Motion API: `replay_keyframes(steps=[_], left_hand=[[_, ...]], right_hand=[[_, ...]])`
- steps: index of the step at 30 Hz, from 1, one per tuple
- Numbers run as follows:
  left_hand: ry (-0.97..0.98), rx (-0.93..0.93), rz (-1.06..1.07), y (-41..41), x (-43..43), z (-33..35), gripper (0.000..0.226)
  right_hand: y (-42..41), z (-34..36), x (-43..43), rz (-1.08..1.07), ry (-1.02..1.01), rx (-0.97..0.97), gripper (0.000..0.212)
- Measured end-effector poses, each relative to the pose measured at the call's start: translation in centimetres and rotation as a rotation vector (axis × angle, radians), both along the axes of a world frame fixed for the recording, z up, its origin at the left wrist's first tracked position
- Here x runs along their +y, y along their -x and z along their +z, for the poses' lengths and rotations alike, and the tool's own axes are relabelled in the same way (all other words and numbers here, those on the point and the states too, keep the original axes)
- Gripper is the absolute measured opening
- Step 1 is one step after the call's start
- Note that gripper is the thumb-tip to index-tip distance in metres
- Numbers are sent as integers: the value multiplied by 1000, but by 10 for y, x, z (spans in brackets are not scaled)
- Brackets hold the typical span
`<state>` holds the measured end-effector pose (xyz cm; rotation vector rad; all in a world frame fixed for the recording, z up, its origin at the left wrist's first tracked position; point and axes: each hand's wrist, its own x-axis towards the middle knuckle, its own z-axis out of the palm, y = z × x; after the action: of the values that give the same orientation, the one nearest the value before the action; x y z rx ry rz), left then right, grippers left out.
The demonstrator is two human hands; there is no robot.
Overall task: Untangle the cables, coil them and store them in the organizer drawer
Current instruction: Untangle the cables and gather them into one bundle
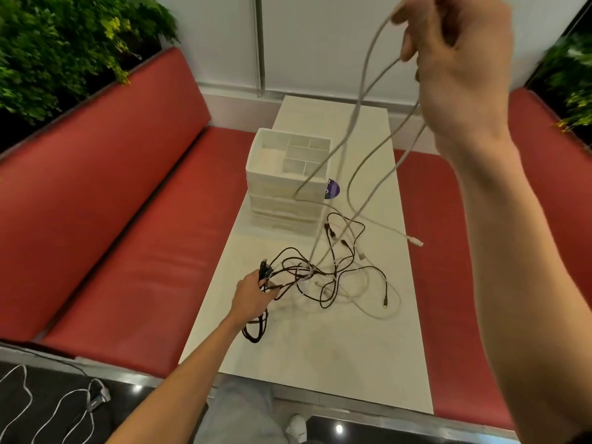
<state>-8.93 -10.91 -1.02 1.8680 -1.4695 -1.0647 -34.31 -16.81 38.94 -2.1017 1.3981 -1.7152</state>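
A tangle of black cables [333, 270] and white cables lies on the white table [336, 354]. My left hand [253, 299] grips a bundle of black cable at the tangle's left edge, near the table's left side. My right hand [461, 65] is raised high and holds loops of a grey-white cable [355, 116] that hang down into the tangle. One white plug end [415, 241] dangles to the right. The white organizer [288, 174] with stacked drawers and open top compartments stands behind the tangle.
Red padded benches [128, 219] flank the table on both sides. A purple round sticker [332, 189] sits beside the organizer. More white cables [48, 408] lie on the dark floor at lower left. Green plants [64, 43] fill the upper corners.
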Motion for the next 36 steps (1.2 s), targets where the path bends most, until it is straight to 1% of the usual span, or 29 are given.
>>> replay_keyframes(steps=[3,6,7,11,14,16,20,23,27,28,30,31,34,36], left_hand=[[-31,36,86,-2,6,-6,24],[-34,7,100,-3,8,-8,24],[-43,-5,96,-4,8,-8,24],[-82,-88,86,-10,11,-13,39],[-120,-124,107,-15,16,-21,31],[-130,-114,147,-17,18,-22,30],[-106,-28,224,-21,16,-9,31],[-55,-12,238,-26,14,7,31],[-53,-12,215,-38,11,20,34],[-58,-5,199,-40,10,23,43],[-69,-12,159,-43,10,29,68],[-72,-24,138,-43,10,32,74],[-66,-29,94,-41,10,41,77],[-40,-21,91,-41,10,44,77]], right_hand=[[4,2,0,24,-24,-42,29],[3,-12,-2,28,-87,-88,31],[3,-17,-3,33,-102,-122,30],[9,-23,-5,75,-149,-308,24],[16,-20,-5,100,-133,-443,21],[21,-24,-6,108,-164,-482,20],[23,-65,-8,102,-314,-469,15],[25,-124,-8,63,-441,-438,13],[34,-212,5,60,-675,-396,20],[35,-231,10,51,-725,-396,22],[35,-266,20,47,-804,-401,20],[35,-282,26,41,-842,-394,18],[32,-323,45,34,-934,-330,14],[32,-352,58,45,-989,-194,16]])
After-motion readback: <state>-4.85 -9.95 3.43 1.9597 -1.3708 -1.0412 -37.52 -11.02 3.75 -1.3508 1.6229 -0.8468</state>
